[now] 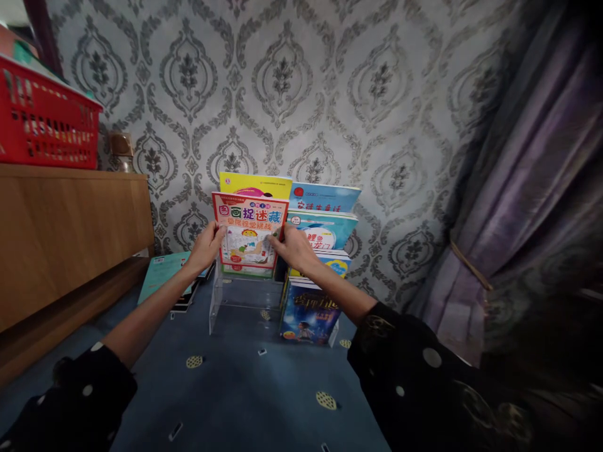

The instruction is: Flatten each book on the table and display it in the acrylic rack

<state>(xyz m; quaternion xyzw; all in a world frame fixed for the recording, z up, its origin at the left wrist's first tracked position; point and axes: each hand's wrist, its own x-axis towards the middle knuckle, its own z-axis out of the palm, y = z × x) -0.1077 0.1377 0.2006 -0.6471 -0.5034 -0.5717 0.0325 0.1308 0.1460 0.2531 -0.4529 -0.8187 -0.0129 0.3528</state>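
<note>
Both my hands grip a red-bordered picture book [249, 245] by its sides, my left hand [207, 245] at the left edge and my right hand [294, 245] at the right edge. The book stands nearly upright at the left half of a clear tiered book rack [240, 307]. Behind it rises a yellow book [254, 184]. On the rack's right half, blue books [325, 198] stand in rows, stepping down to a dark blue book [308, 314] at the front. Whether the red book rests on the rack's tier is hard to see.
A stack of books with a teal cover [162, 276] lies left of the rack on the blue patterned cloth [254, 395]. Farther left, a wooden cabinet [70, 232] carries a red basket [51, 119]. A purple curtain [499, 232] hangs at right, and patterned wallpaper [282, 81] covers the wall behind.
</note>
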